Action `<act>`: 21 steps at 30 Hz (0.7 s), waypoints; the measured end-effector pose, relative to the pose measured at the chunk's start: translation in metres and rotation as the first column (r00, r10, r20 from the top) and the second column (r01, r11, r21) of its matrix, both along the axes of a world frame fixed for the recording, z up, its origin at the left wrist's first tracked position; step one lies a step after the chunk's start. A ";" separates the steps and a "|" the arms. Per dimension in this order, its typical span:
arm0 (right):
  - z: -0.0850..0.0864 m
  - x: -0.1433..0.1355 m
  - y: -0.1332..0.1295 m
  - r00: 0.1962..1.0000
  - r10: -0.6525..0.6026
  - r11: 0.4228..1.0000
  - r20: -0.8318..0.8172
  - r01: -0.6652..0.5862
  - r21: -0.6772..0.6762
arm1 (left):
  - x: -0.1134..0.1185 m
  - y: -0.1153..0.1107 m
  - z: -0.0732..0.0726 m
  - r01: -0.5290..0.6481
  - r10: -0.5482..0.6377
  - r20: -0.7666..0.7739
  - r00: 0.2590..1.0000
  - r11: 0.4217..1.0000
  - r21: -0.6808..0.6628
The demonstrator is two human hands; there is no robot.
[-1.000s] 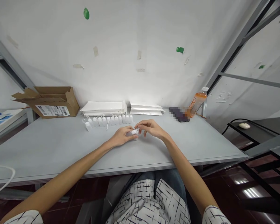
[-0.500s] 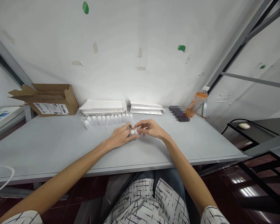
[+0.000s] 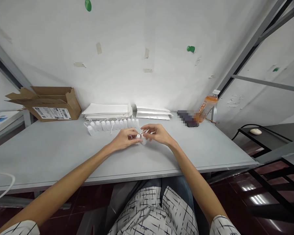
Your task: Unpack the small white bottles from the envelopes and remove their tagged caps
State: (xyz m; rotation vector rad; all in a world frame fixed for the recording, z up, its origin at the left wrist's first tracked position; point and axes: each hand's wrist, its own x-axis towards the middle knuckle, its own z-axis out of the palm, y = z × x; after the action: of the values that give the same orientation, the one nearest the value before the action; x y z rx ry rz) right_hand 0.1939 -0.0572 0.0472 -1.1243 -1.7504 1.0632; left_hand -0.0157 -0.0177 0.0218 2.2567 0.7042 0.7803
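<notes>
Over the grey table (image 3: 56,147), the left hand (image 3: 122,139) is closed about a small white bottle (image 3: 138,136); the right hand (image 3: 159,134) bends its fingers at a second bottle (image 3: 143,141) just beside, grip unclear from here.

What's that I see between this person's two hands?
In the head view, two small white bottles show side by side between the left hand and the right hand, which partly hide them.
</notes>
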 end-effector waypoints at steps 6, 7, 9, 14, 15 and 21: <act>-0.001 -0.002 0.000 1.000 0.012 1.000 -0.008 -0.012 -0.011 | 0.000 -0.001 -0.002 -0.011 0.010 0.007 1.000 0.992 0.125; -0.001 -0.003 0.000 1.000 0.017 1.000 -0.011 -0.018 -0.014 | 0.000 -0.001 -0.002 -0.011 0.010 0.010 1.000 0.987 0.158; -0.001 -0.003 0.000 1.000 0.022 1.000 -0.010 -0.023 -0.022 | 0.001 -0.002 -0.001 -0.014 0.011 0.016 1.000 0.980 0.200; -0.001 -0.003 -0.001 1.000 0.016 1.000 0.010 -0.016 -0.008 | 0.001 0.000 -0.003 -0.037 0.037 0.000 0.999 0.987 0.159; -0.001 -0.002 -0.001 1.000 0.015 1.000 0.011 -0.015 -0.005 | 0.001 0.001 -0.004 -0.039 0.040 -0.005 0.999 0.990 0.134; -0.006 -0.002 0.002 0.997 -0.019 0.996 0.076 0.012 0.091 | 0.007 0.002 -0.012 -0.055 0.056 0.049 0.997 0.998 -0.016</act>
State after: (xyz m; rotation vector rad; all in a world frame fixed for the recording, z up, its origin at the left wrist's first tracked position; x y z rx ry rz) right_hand 0.1922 -0.0550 0.0417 -1.1336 -1.8280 0.9332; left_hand -0.0085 -0.0161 0.0100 2.2053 0.7496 0.8520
